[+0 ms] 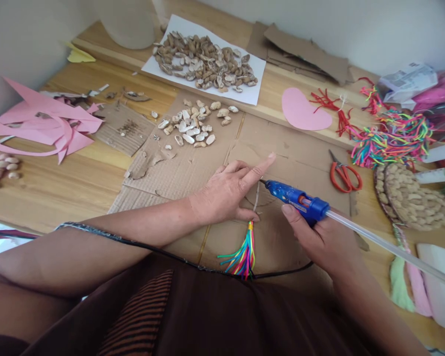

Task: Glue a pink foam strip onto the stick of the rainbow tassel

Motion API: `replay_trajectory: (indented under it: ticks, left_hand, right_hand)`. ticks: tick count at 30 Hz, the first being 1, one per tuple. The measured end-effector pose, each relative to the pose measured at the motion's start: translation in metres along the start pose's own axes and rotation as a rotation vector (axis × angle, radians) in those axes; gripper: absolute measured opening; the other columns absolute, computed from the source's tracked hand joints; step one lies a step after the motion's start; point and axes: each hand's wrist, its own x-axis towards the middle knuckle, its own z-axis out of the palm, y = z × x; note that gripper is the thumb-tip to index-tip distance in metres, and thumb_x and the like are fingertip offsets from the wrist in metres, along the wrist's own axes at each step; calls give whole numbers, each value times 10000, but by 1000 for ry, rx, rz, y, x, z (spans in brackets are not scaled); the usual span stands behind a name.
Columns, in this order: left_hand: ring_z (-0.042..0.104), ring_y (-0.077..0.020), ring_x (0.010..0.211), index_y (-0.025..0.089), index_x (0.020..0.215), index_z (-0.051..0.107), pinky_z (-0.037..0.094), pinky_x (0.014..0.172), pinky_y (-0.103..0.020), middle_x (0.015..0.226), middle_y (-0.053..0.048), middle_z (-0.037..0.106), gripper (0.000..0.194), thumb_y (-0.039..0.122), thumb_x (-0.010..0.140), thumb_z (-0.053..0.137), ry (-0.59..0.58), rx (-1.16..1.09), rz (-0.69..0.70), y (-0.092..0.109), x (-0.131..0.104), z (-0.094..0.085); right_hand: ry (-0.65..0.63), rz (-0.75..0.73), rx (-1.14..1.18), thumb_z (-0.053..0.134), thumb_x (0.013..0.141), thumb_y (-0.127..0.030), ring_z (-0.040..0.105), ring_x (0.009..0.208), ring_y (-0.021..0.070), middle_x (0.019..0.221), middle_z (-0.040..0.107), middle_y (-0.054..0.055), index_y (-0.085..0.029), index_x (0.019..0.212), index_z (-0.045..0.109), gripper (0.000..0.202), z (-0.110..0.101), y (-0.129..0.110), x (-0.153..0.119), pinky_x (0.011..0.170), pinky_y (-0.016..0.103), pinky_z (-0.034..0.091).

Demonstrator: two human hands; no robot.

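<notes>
My right hand (315, 230) is wrapped round the handle of a blue glue gun (294, 198), with a long clear glue stick (371, 240) out of its back. The gun's nozzle meets a thin pale string (257, 197) on the cardboard (282, 237). My left hand (233, 190) lies on the cardboard with index finger stretched out and thumb apart, the thumb tip at the string's lower end. Just below that thumb is a multicoloured tassel (247, 249) with a yellow top. What lies under my left palm is hidden.
Peanut shells (207, 62) cover white paper at the back, with more shells (193, 123) on the cardboard. Red-handled scissors (344, 175), colourful tassels (393, 136) and a shell-covered piece (411, 198) are at right. Pink scraps (48, 123) lie left. A black cord (163, 252) crosses my left forearm.
</notes>
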Motion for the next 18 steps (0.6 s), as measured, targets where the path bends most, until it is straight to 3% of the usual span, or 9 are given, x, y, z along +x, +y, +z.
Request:
replay_trajectory:
  ticks: [18]
  left_hand:
    - [452, -327, 1281, 208, 1606, 16, 409, 1052, -444, 1406, -135, 553, 1305, 509, 674, 880, 42, 19, 20, -2, 1, 3]
  right_hand:
    - [7, -98, -14, 557, 956, -409, 671, 623, 216, 670, 680, 33, -209, 821, 674, 268, -8, -5, -7, 562, 292, 452]
